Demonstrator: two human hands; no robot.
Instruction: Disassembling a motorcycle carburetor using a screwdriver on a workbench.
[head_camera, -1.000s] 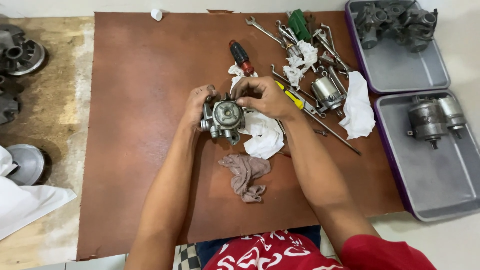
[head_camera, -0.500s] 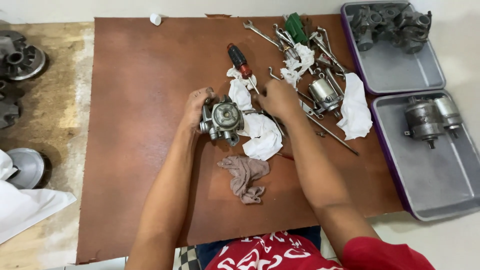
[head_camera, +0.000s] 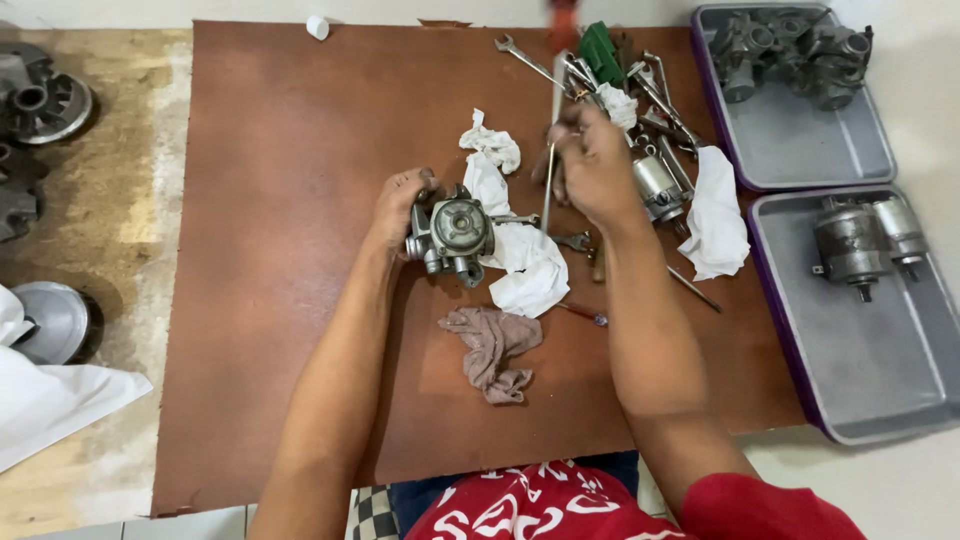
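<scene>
My left hand (head_camera: 397, 205) grips a grey metal carburettor (head_camera: 452, 232) from its left side, holding it on the brown mat (head_camera: 280, 300). Farther back and to the right, my right hand (head_camera: 592, 165) is closed around the shaft of a long screwdriver (head_camera: 549, 170). Its red handle is blurred near the top edge, and its tip points down toward the mat just right of the carburettor. Crumpled white tissue (head_camera: 525, 262) lies under and beside the carburettor.
A grey rag (head_camera: 492, 350) lies in front of the carburettor. Wrenches, a green-handled tool (head_camera: 600, 50) and a metal cylinder (head_camera: 658, 185) are piled behind my right hand. Two grey trays (head_camera: 800, 150) (head_camera: 880, 370) with metal parts stand at the right. Round metal parts (head_camera: 40, 100) sit at the left.
My right hand left the carburettor, reached back to the tool pile and picked up the red-handled screwdriver. The left hand kept holding the carburettor.
</scene>
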